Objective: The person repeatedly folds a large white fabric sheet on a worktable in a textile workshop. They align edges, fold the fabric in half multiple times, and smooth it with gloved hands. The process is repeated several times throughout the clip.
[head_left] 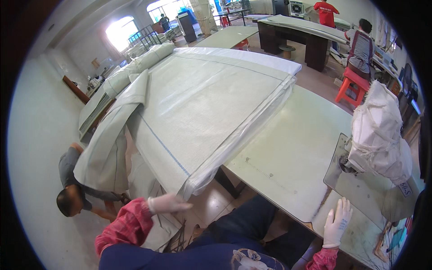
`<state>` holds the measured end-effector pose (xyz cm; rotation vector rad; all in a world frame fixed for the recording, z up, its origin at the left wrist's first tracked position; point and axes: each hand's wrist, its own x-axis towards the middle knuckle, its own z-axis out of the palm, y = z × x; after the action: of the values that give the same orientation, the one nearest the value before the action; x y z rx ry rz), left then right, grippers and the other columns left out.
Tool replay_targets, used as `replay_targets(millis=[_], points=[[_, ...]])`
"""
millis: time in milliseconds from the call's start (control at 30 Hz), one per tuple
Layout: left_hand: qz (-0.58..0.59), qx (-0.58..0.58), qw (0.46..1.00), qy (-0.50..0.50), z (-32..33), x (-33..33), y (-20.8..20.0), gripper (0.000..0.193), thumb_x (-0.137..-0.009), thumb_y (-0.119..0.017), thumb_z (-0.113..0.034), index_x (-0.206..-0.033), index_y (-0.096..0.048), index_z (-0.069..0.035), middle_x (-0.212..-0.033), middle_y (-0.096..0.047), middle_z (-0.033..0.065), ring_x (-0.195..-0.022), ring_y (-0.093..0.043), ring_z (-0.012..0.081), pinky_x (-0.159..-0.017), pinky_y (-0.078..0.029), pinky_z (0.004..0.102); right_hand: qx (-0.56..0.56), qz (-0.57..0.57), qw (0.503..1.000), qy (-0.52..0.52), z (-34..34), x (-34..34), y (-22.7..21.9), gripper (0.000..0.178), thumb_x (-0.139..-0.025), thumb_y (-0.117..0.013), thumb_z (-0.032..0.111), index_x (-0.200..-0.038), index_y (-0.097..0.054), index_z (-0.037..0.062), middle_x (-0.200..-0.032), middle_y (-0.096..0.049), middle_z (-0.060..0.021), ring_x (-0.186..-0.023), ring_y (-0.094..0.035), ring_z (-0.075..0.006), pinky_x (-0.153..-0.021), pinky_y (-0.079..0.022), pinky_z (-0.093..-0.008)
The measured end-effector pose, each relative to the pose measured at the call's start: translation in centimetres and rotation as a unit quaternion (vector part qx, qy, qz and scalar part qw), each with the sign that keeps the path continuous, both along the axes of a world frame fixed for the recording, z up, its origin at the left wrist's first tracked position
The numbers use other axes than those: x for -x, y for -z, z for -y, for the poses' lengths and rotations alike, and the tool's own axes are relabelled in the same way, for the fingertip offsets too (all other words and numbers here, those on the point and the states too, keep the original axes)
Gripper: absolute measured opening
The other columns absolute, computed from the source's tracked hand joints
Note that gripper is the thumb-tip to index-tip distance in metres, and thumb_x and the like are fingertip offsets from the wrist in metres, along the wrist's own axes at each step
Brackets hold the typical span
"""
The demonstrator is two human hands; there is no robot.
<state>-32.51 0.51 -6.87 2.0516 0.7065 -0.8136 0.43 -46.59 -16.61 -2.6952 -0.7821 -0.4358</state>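
My left hand point(170, 204), in a white glove, is just below the near corner of a stack of pale woven plastic sheets point(211, 103) with blue stripes. Its fingers point to the right, loosely extended, and nothing shows in them. My right hand point(337, 223), gloved too, lies flat with fingers stretched at the front edge of the pale worktable point(288, 148). Beyond it stands a machine wrapped in white cloth point(378, 130), apparently a sewing machine, on a metal plate point(335, 164).
At the left a person point(72, 180) bends down beside a hanging fold of sheet point(105, 157). Rolled sheeting point(139, 65) lies along the stack's far left. Another person point(360, 49) sits on a red stool point(353, 85), and one in red point(326, 13) stands farther back.
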Motion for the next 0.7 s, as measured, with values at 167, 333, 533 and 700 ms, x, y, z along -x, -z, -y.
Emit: replay_targets(millis=[167,333,533,700], points=[[0.460,-0.376,0.803,-0.035,-1.7,-16.9,-0.7,0.042,-0.084,-0.071,-0.040,-0.098,-0.063,-0.002,-0.099,-0.063,0.0200,-0.090,-0.062,0.0326,-0.078,-0.050,0.0422,-0.004,0.018,1.000,-0.004,0.1,0.0,-0.1,0.043,-0.089,-0.054,0.011,-0.129,-0.051,-0.0028,-0.138,-0.049,-0.0190,-0.133,-0.041,-0.0374,-0.113,-0.026,-0.0539],[0.293,-0.432,0.853,0.010,-7.5,-24.8,5.3,0.042,-0.088,-0.064,-0.044,-0.103,-0.066,-0.004,-0.095,-0.066,0.0207,-0.089,-0.063,0.0372,-0.082,-0.049,0.0452,-0.033,0.033,0.999,0.003,0.6,1.1,-0.5,0.038,-0.088,-0.054,0.010,-0.124,-0.055,-0.0029,-0.135,-0.051,-0.0180,-0.131,-0.043,-0.0364,-0.113,-0.027,-0.0528],[0.267,-0.097,0.944,-0.166,-11.8,-27.0,2.5,0.035,-0.093,-0.061,-0.033,-0.101,-0.069,0.001,-0.089,-0.071,0.0149,-0.078,-0.067,0.0274,-0.075,-0.053,0.0382,-0.028,0.022,0.999,0.014,0.5,1.2,0.2,0.041,-0.087,-0.055,0.010,-0.127,-0.053,-0.0026,-0.136,-0.051,-0.0183,-0.131,-0.042,-0.0365,-0.113,-0.027,-0.0524],[0.233,0.232,0.904,-0.274,-8.0,-29.8,3.0,0.032,-0.096,-0.058,-0.028,-0.110,-0.066,0.000,-0.093,-0.070,0.0112,-0.079,-0.067,0.0214,-0.074,-0.054,0.0363,-0.033,0.026,0.997,0.072,0.0,1.1,-0.4,0.045,-0.086,-0.057,0.009,-0.129,-0.051,-0.0029,-0.137,-0.050,-0.0209,-0.132,-0.041,-0.0366,-0.113,-0.027,-0.0515]])
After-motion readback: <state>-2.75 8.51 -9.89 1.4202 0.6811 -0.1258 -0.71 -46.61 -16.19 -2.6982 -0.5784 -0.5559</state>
